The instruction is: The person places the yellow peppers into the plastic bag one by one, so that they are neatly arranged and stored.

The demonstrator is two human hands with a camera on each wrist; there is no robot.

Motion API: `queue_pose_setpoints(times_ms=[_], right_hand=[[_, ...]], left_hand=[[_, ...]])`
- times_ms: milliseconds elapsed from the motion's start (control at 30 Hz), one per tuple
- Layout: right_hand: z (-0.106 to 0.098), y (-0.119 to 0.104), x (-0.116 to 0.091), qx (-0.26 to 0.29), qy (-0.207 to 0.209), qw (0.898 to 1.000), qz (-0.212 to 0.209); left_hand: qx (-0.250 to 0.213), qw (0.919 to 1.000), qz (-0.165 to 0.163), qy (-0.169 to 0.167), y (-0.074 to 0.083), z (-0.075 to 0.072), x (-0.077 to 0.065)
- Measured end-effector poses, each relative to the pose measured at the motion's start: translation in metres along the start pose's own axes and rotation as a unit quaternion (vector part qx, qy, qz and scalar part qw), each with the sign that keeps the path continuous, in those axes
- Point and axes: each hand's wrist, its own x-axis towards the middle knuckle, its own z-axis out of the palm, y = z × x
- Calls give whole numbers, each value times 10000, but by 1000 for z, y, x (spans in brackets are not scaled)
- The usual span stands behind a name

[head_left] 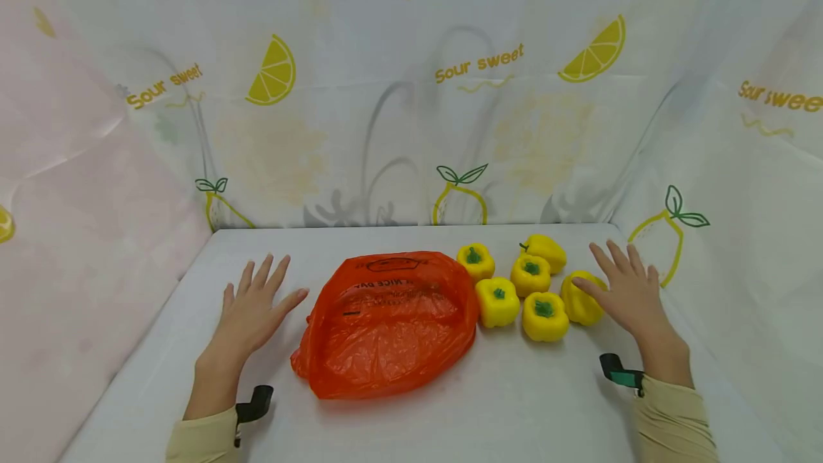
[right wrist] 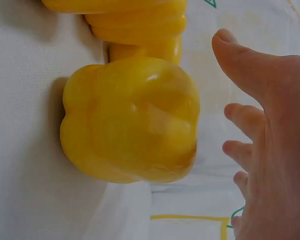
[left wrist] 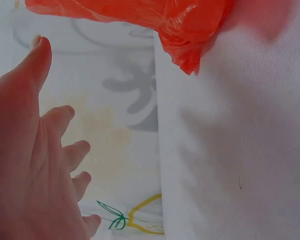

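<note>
An orange-red plastic bag [head_left: 392, 334] lies on the white table with its mouth spread wide toward the person; dark print shows on its inner back side. My left hand [head_left: 249, 309] hovers left of the bag, fingers spread, holding nothing. In the left wrist view the thumb [left wrist: 40, 62] points toward a crumpled corner of the bag [left wrist: 182, 37]. To the bag's right stand several yellow bell peppers [head_left: 543, 316] with green stems. My right hand [head_left: 633, 299] is spread beside the rightmost bell pepper [right wrist: 132, 120], its thumb overlapping that pepper in the head view.
The white table [head_left: 501, 406] reaches back to a hanging cloth [head_left: 360, 91] printed with lemons and lettering. More cloth walls stand at the left and right. The peppers sit close together, one of them right by the bag's edge.
</note>
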Motion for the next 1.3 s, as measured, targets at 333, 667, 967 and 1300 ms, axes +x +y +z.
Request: queue_pose_setpoints(times_ms=[333,667,967,1300], right_hand=[[4,-10,4,335,-507,9981,105],[11,-13,7,395,-905,9950,116],[13,-17,5,515,-1130,9920,248],[9,-20,3,420,-1138,9904,664]], left_hand=[[-200,9992,175,-309,12,0,-1],[-860,9933,352,-690,22,3,-3],[-1264,9865,501,-916,30,3,-3],[-1526,9771,1084,-1016,39,0,-7]])
